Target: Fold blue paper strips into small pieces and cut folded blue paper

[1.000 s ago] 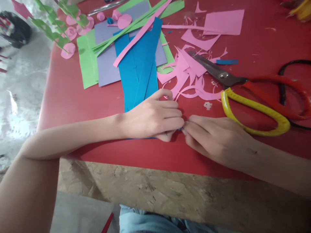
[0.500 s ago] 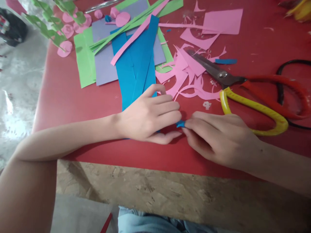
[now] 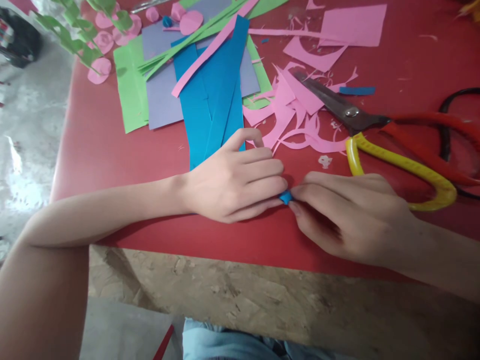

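Observation:
A small folded piece of blue paper (image 3: 286, 197) is pinched between the fingertips of both hands, just above the red tabletop near its front edge. My left hand (image 3: 236, 182) comes from the left, back of the hand up, its thumb and a finger closed on the paper's left side. From the right, my right hand (image 3: 348, 215) grips the other side between thumb and forefinger. Blue paper sheets and strips (image 3: 215, 110) lie just beyond my left hand. Scissors (image 3: 352, 112) with one red and one yellow handle rest beyond my right hand, blades apart.
Pink paper scraps (image 3: 288, 110) lie beside the scissors, with a pink sheet (image 3: 354, 25) behind. Green (image 3: 129, 90) and purple sheets (image 3: 161, 85) are stacked under the blue ones. Pink paper flowers with green stems (image 3: 101, 45) stand at the back left. A short blue strip (image 3: 357, 90) lies near the blades.
The left thumb has closed in onto the blue paper, where before it was apart from it. Both hands have shifted very slightly right in view, as have the table items.

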